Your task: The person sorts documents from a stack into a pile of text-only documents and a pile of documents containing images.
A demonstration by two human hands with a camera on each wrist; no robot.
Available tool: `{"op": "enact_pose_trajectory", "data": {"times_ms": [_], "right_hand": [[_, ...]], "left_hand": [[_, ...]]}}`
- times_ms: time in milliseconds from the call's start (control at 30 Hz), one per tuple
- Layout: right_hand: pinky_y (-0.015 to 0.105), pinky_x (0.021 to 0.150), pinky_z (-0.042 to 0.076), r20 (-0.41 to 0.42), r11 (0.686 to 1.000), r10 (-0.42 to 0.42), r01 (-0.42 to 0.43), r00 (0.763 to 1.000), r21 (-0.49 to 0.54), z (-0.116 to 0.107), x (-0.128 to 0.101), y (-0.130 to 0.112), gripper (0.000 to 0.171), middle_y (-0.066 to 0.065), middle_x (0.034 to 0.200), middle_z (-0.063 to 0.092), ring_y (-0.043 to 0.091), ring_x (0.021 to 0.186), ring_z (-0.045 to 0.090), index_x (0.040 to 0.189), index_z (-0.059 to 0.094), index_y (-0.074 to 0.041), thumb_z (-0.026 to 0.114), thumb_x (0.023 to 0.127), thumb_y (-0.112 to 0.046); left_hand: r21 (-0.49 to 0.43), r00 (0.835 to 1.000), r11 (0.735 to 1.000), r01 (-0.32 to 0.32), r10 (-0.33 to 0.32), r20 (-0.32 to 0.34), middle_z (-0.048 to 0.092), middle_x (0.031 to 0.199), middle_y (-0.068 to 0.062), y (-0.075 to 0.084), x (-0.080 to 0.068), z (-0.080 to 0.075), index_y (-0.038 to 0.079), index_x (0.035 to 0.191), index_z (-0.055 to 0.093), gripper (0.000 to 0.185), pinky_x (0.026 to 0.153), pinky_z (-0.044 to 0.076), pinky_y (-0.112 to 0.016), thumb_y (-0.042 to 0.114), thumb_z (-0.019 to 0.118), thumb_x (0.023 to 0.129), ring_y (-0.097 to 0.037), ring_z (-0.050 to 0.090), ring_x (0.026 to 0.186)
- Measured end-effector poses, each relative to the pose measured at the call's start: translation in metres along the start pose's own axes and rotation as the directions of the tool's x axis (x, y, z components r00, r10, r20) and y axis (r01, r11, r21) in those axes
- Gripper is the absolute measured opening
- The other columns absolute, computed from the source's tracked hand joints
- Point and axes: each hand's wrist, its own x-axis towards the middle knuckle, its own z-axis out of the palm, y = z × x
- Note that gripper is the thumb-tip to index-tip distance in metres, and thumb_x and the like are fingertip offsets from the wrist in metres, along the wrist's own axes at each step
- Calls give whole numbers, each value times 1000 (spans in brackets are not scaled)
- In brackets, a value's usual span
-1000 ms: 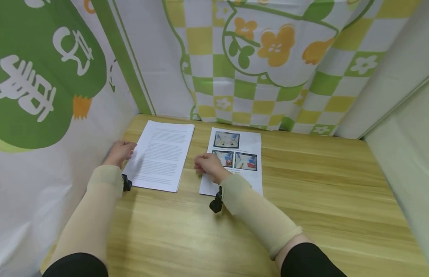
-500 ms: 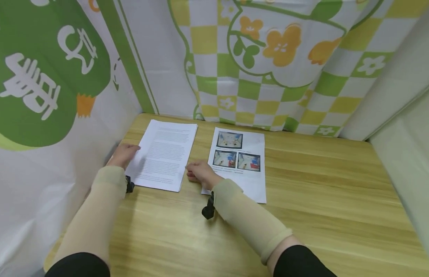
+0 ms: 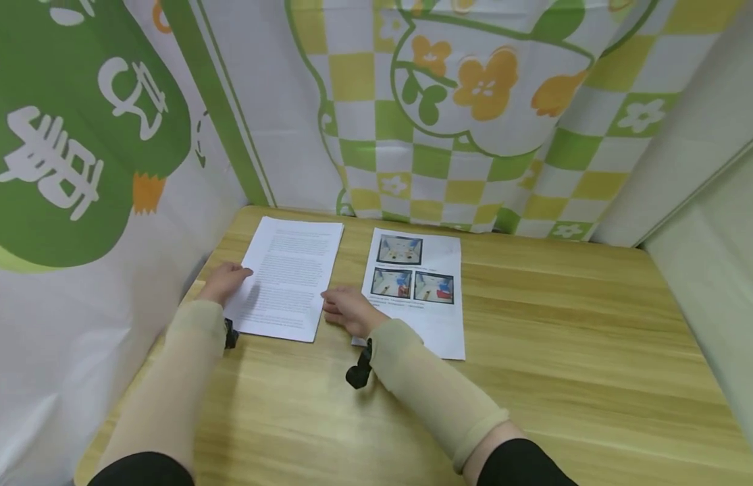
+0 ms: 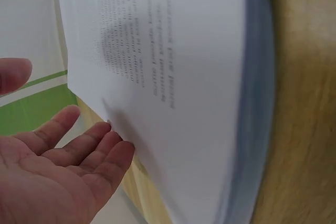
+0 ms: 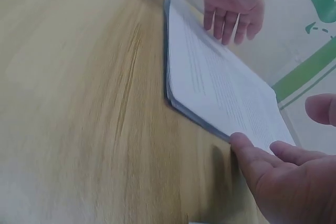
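A stack of white printed paper lies on the table, with text on its top sheet. At its left edge is my left hand; in the left wrist view the fingers are loosely extended, their tips touching the side of the stack. My right hand is at the opposite edge. In the right wrist view its fingers are extended too, with one fingertip against the edge of the stack. Neither thumb presses on the paper.
Under my right forearm, partly covered, lies a second printed paper with three pictures. The wooden table stretches to the right. A patterned cloth hangs behind, and a white-and-green cloth wall stands close on the left.
My right hand has moved left, from over the picture paper to the right edge of the text stack. The left hand has shifted slightly nearer and to the right along the left edge.
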Motion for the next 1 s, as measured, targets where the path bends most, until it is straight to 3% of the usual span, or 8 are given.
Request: {"op": "enact_pose_trajectory", "data": {"times_ms": [167,333,600,833,1000], "right_hand": [[42,107,47,18,1000,7,-7,1000,27,5,-2,3,46,14,114,52,21,105,51,144,44,13,56,104,-8],[42,109,46,18,1000,5,-6,1000,26,2,0,3,50,21,133,50,24,115,50,148,41,12,55,105,-9],[41,106,48,13,1000,-3,3,1000,-5,4,-1,4,48,17,131,53,22,111,50,147,43,11,55,104,-8],[41,107,48,0,999,-30,30,1000,-27,-2,-4,-1,48,21,144,51,26,121,53,148,43,11,53,105,-8],[40,106,49,-8,999,-50,50,999,-19,-8,-3,-1,45,23,139,55,24,116,56,146,45,12,51,105,-6]], "left_hand": [[29,1000,999,-30,30,-7,28,156,-38,-6,-4,3,-19,151,27,66,120,26,-57,25,46,105,-51,28,145],[7,1000,1000,-7,7,-2,23,159,-37,-2,0,3,-15,155,22,69,121,23,-58,27,47,106,-50,24,147],[-4,999,1000,31,-31,-16,23,160,-36,3,-3,3,-13,156,22,69,120,25,-59,27,45,106,-49,27,147],[9,998,999,-50,51,-47,37,151,-37,5,-5,-6,-18,146,36,61,116,32,-57,25,46,105,-49,37,137],[50,995,996,-72,75,-61,49,139,-34,0,0,-11,-17,139,46,52,105,41,-50,21,51,104,-42,48,122]]}}
